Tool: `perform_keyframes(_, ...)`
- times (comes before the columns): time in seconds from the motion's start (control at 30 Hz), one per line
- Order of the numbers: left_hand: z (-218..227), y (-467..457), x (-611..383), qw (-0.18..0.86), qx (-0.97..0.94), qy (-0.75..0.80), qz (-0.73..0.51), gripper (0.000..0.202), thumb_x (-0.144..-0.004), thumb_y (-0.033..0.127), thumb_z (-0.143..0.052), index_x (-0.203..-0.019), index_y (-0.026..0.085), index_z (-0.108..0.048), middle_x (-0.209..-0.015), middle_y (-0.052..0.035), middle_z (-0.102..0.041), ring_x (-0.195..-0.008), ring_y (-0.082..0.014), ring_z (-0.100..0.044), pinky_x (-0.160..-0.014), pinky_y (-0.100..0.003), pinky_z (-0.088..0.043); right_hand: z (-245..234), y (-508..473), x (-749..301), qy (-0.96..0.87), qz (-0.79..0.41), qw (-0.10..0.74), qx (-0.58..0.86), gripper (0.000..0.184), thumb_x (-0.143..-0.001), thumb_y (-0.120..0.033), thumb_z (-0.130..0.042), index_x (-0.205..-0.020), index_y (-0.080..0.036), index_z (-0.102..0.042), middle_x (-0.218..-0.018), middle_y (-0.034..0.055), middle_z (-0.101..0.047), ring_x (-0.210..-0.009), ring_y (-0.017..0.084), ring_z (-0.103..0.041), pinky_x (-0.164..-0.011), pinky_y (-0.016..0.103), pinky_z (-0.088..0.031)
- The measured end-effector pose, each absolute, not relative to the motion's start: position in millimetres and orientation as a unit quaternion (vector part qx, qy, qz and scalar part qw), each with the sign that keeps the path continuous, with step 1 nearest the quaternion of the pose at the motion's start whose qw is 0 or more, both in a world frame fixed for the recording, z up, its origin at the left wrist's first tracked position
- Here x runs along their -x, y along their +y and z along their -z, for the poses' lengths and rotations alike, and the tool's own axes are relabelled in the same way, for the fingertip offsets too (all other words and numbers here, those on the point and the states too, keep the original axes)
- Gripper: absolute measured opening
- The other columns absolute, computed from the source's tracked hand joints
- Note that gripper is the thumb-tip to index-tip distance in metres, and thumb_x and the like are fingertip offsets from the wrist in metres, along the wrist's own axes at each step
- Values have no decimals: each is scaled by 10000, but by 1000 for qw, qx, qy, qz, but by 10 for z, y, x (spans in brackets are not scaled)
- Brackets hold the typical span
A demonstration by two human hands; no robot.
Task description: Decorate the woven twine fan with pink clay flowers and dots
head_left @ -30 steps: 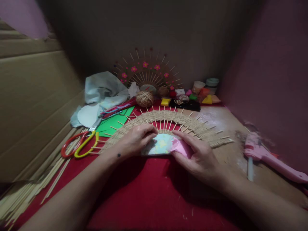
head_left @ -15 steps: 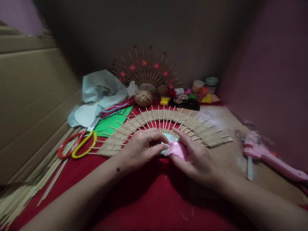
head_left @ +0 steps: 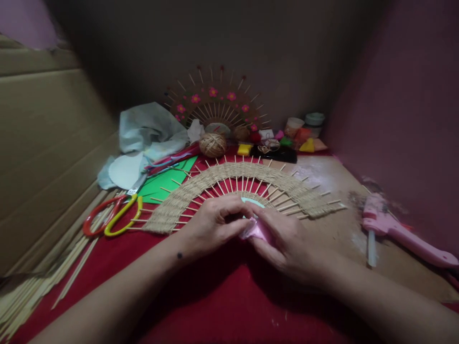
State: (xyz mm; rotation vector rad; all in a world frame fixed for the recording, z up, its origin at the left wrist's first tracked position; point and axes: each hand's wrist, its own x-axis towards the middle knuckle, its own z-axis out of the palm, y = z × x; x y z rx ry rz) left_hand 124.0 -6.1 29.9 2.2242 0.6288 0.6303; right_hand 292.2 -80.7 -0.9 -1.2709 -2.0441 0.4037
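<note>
A small pink packet (head_left: 261, 232) with a shiny, clear plastic edge is held between both hands, low in front of a woven fan-shaped piece. My left hand (head_left: 217, 220) pinches its left edge between thumb and fingertips. Wrapped round the other side, my right hand (head_left: 289, 236) has its thumb below and its fingers above, covering part of the packet. Just behind the fingers lies the woven fan (head_left: 244, 169), an arch of natural cord on thin sticks, with a pale green piece (head_left: 254, 201) at its centre, partly hidden.
Red-and-yellow-handled scissors (head_left: 124, 217) and thin sticks (head_left: 39, 291) lie left. To the right, a pink glue gun (head_left: 401, 231) rests on a brown board (head_left: 333, 243). Behind are a twine ball (head_left: 213, 145), a yellow packet (head_left: 245, 150), a green sheet (head_left: 161, 184) and a flowered fan (head_left: 215, 95).
My right fingers have closed in over the packet and now meet my left fingertips. The packet sits slightly lower and more covered. The whole view has shifted a little.
</note>
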Motion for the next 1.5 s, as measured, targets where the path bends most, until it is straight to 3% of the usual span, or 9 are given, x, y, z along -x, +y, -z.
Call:
perform_keyframes(0.1, -314, -82, -1241, 399, -842, 279, -230, 54, -748, 108, -592, -742, 128, -642, -705, 5, -566, -669, -96, -498, -624, -211, -390, -77, -821, -2915, -790, -179, 326, 487, 380, -835, -189, -472, -1213, -145, -477, -987, 94, -635, -865, 195, -595, -768, 351, -484)
perform_keyframes(0.27, -315, -58, -1185, 678, -641, 296, -206, 58, -757, 181, -602, -726, 143, -572, -568, 39, -484, -492, -56, -403, -478, -189, -314, -98, -808, -2919, -791, -159, 319, 497, 329, -824, -202, -464, -1134, -118, -534, -933, 115, -645, -802, 200, -601, -704, 349, -493)
perform_keyframes(0.37, -344, -1, -1124, 767, -538, 242, -253, 74, -755, 189, -613, -717, 144, -570, -507, 58, -426, -418, -33, -346, -418, -168, -269, -30, -792, -2928, -778, -133, 330, 518, 402, -802, -205, -482, -1186, -90, -520, -992, 152, -658, -824, 218, -621, -700, 358, -501)
perform_keyframes(0.6, -308, 83, -1108, 770, -534, 261, -232, 88, -765, 168, -635, -843, 132, -651, -582, -22, -613, -522, -98, -567, -466, -178, -433, 11, -790, -2927, -776, -141, 349, 507, 479, -758, -188, -520, -1233, -123, -506, -1007, 137, -667, -856, 220, -632, -736, 365, -506)
perform_keyframes(0.73, -280, 84, -1137, 786, -522, 247, -221, 187, -778, 118, -605, -960, 122, -647, -761, -67, -665, -641, -129, -625, -533, -207, -494, 26, -781, -2928, -771, -144, 366, 501, 460, -760, -194, -534, -1212, -110, -515, -1032, 138, -660, -885, 220, -632, -765, 358, -501)
perform_keyframes(1.03, -267, 132, -1139, 792, -503, 250, -238, 151, -767, 98, -616, -905, 99, -676, -698, -40, -664, -561, -100, -615, -527, -208, -529, 42, -791, -2938, -774, -132, 373, 495, 445, -760, -188, -534, -1202, -144, -509, -1015, 117, -668, -843, 198, -635, -720, 337, -504)
perform_keyframes(1.2, -285, 147, -1152, 775, -501, 287, -258, 92, -682, 95, -683, -773, 93, -669, -641, -38, -671, -474, -105, -600, -397, -178, -491, 59, -793, -2938, -773, -119, 384, 492, 451, -752, -184, -541, -1196, -110, -516, -988, 124, -673, -808, 192, -634, -678, 320, -506)
perform_keyframes(1.37, -270, 178, -1144, 774, -503, 276, -266, 142, -748, 247, -660, -725, 113, -619, -592, -10, -637, -380, -88, -553, -294, -150, -424, 67, -796, -2933, -766, -112, 392, 497, 430, -759, -193, -539, -1179, -105, -534, -920, 108, -682, -744, 180, -628, -623, 302, -503)
perform_keyframes(1.5, -248, 209, -1134, 794, -492, 251, -255, 158, -791, 238, -615, -807, 84, -647, -638, -28, -644, -405, -85, -566, -326, -158, -453, 59, -794, -2939, -769, -107, 388, 496, 441, -739, -177, -552, -1170, -81, -538, -948, 119, -680, -764, 183, -632, -646, 302, -506)
